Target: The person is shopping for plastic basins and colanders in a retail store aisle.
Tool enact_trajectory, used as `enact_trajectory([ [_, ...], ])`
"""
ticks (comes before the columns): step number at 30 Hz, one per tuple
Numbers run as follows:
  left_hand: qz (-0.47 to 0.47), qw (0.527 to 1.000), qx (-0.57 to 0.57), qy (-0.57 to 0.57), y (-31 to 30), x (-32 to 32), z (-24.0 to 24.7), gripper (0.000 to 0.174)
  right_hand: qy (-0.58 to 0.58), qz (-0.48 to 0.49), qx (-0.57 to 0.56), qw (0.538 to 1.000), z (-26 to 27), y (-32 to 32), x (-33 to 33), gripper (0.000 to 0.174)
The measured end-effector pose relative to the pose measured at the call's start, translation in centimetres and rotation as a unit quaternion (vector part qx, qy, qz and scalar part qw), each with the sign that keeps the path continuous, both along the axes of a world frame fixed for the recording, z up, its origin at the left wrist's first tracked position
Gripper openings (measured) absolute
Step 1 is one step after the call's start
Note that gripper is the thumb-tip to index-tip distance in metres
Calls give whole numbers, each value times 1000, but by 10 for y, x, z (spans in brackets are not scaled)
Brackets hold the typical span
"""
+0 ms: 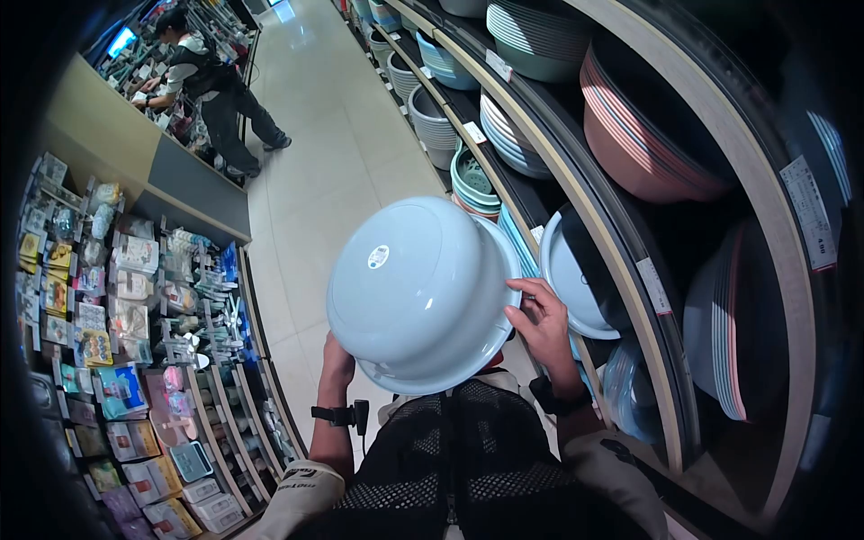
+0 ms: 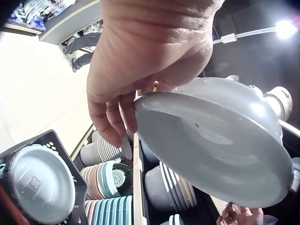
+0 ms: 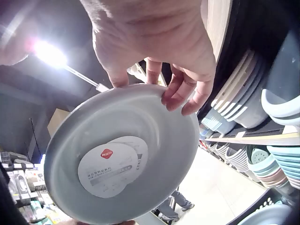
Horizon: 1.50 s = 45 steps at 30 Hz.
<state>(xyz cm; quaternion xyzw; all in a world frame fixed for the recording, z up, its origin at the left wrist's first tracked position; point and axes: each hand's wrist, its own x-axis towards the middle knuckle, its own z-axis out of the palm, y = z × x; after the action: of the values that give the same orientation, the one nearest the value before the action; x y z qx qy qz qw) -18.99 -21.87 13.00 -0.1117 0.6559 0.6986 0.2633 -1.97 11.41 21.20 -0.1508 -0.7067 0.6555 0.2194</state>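
Note:
A light blue plastic basin (image 1: 405, 279) is held up in front of the chest, its underside with a small round sticker facing the head camera. My right hand (image 1: 544, 328) pinches its rim at the right; in the right wrist view the fingers of that hand (image 3: 159, 61) curl over the rim, and a white label (image 3: 110, 166) shows inside the basin. My left hand (image 1: 337, 364) is at the opposite rim, partly hidden behind the basin in the head view; in the left wrist view the hand (image 2: 145, 61) grips the edge of the basin (image 2: 215, 145).
Shelves at the right hold stacked basins (image 1: 630, 135) and buckets (image 1: 432, 126). Another light blue basin (image 2: 42, 183) lies in a dark basket (image 2: 77, 168). A rack of small packaged goods (image 1: 135, 297) stands left. A person (image 1: 216, 90) stands up the aisle.

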Motion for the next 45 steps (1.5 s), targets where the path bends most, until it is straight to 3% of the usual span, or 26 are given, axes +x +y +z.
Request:
enact_trajectory([
  [5,-105,993,4,48,-17,-8,12,63,0,24,20,1000,6,9,1,47],
  [8,-80,995,-8,66,-17,-10,6,71,9,62,45,997,15,9,0,50],
  [10,-71,994,-43,75,-15,-11,8,74,-32,44,143,988,11,8,-2,46],
  [12,-107,994,27,-13,-14,-6,10,81,-48,11,115,992,-15,9,-10,42],
  [16,-149,988,-34,8,-27,-8,-24,86,-82,-61,132,986,-33,13,-23,31],
  [19,-114,993,-7,28,-34,-12,-36,81,-98,-99,129,982,-45,19,-38,27],
  [21,-253,960,-74,98,-33,-19,-18,70,-117,-124,171,970,-58,24,-49,27],
  [22,-249,959,-58,127,-25,-17,-3,48,-119,-124,170,970,-54,23,-54,27],
  [23,-249,959,-59,125,-15,-16,9,48,-138,-130,183,965,-50,22,-59,29],
  [26,-213,926,-255,179,-1,-23,12,24,-167,-133,199,956,-51,18,-76,33],
  [27,-212,926,-256,177,-2,-25,-2,24,-173,-134,203,954,-55,18,-81,35],
  [29,-122,949,-214,194,-3,-30,-26,29,-182,-126,197,955,-71,21,-88,36],
  [31,-106,957,-207,174,0,-34,-33,25,-132,-104,54,984,-77,20,-92,34],
  [33,-72,969,-191,140,3,-39,-40,21,-124,-89,46,987,-77,17,-86,33],
  [37,-76,968,-230,60,-25,-55,-89,22,-145,-41,-6,989,-102,8,-53,32],
  [40,-29,952,-295,75,-62,-67,-143,22,-186,-31,34,981,-126,-1,-12,30],
  [43,-4,952,-301,51,-61,-67,-129,23,-238,-60,44,968,-129,-15,24,27],
  [45,-29,954,-295,55,-67,-74,-146,25,-256,-77,36,963,-139,-26,47,27],
])
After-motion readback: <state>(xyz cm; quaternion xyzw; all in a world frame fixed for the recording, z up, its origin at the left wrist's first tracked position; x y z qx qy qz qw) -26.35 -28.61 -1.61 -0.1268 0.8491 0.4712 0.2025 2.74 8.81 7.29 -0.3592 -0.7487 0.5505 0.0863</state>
